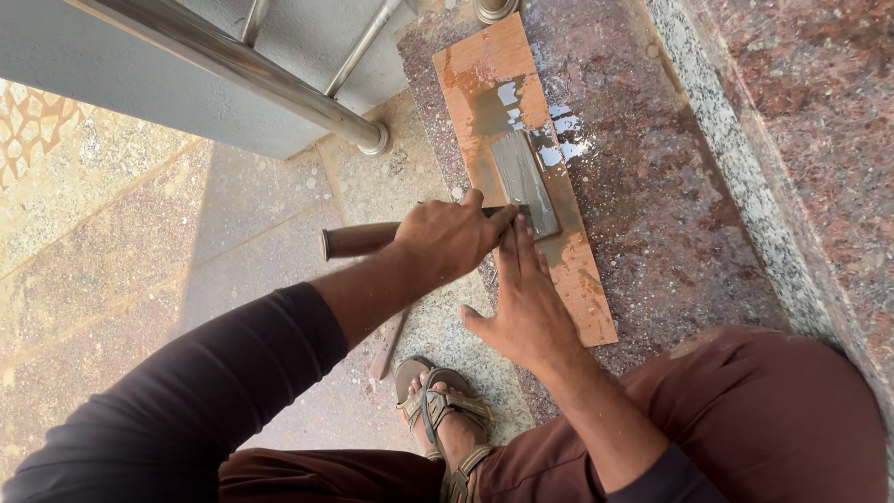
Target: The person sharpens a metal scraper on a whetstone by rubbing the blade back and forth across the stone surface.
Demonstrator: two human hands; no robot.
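Note:
A long orange-brown stone slab (591, 298) lies on a speckled granite step (670, 214), with wet grey slurry smeared on its upper half. A flat metal blade (523, 172) of a tool rests flat on the slab. My left hand (447, 237) grips the tool just ahead of its dark wooden handle (358, 239). My right hand (526, 303) lies open, its fingers pressing down on the blade's near end.
A steel handrail (251, 65) and its post base (375, 140) stand at the upper left beside a grey wall. A thin wooden stick (386, 346) lies on the floor by my sandalled foot (447, 419). A paler granite edge (745, 186) runs along the right.

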